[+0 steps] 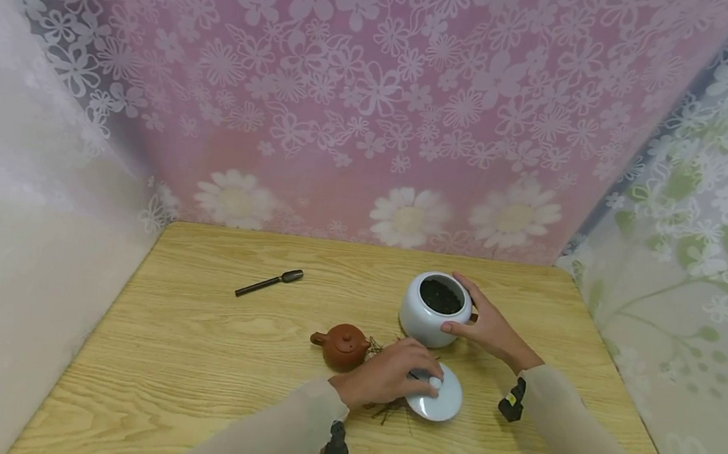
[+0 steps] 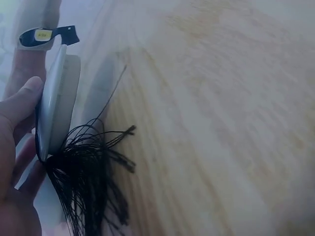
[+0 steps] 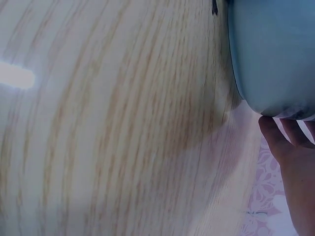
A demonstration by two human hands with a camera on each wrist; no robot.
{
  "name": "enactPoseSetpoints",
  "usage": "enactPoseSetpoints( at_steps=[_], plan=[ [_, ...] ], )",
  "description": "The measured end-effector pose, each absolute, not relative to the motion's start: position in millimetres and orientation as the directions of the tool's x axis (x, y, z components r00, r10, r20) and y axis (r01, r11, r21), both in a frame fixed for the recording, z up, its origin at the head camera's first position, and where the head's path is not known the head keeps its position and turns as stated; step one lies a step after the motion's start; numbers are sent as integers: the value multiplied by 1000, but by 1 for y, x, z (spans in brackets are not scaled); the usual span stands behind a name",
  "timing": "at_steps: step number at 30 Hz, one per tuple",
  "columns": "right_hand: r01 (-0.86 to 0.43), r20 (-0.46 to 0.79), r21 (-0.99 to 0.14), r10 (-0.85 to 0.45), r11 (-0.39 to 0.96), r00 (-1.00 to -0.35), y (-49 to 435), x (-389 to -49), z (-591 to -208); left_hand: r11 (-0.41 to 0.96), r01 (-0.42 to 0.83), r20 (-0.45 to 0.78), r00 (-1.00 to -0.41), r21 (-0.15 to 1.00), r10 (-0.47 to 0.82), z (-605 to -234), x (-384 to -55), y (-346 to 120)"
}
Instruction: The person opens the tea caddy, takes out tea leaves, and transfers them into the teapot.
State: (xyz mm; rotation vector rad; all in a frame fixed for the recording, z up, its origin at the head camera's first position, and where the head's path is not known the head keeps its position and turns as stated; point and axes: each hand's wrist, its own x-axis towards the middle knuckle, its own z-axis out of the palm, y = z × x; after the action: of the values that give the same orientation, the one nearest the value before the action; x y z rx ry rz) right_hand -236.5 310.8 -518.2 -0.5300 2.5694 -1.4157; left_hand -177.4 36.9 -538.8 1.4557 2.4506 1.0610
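Note:
My left hand (image 1: 389, 372) grips the round knob of a white lid (image 1: 441, 405) near the front of the table. A dark stringy tassel (image 2: 93, 187) hangs below the lid in the left wrist view, and its strands spread out under the hand in the head view. Behind the lid stands a white ceramic jar (image 1: 421, 327) without its cover, dark leaves (image 1: 441, 299) inside it. My right hand (image 1: 493, 331) holds the jar from the right, thumb at the front and fingers round the back. In the right wrist view, fingertips touch the jar's side.
Left of the jar sits a small reddish-brown teapot (image 1: 342, 356), its handle pointing left and its spout close to my left hand. A black scoop (image 1: 268, 283) lies farther back on the left of the wooden table (image 1: 177, 355). Floral cloth (image 1: 376, 110) encloses the back and sides.

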Motion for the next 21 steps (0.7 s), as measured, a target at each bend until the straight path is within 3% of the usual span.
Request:
enactPoseSetpoints(
  at_steps=[15,21],
  plan=[
    [-229,36,-850,-381,475,-924,311,-237,-520,201,584,351,-690,786,633,-513,-195,8],
    [-214,25,-854,-374,474,-927,310,-237,-520,239,603,393,-721,761,570,-499,-207,0]
  ],
)
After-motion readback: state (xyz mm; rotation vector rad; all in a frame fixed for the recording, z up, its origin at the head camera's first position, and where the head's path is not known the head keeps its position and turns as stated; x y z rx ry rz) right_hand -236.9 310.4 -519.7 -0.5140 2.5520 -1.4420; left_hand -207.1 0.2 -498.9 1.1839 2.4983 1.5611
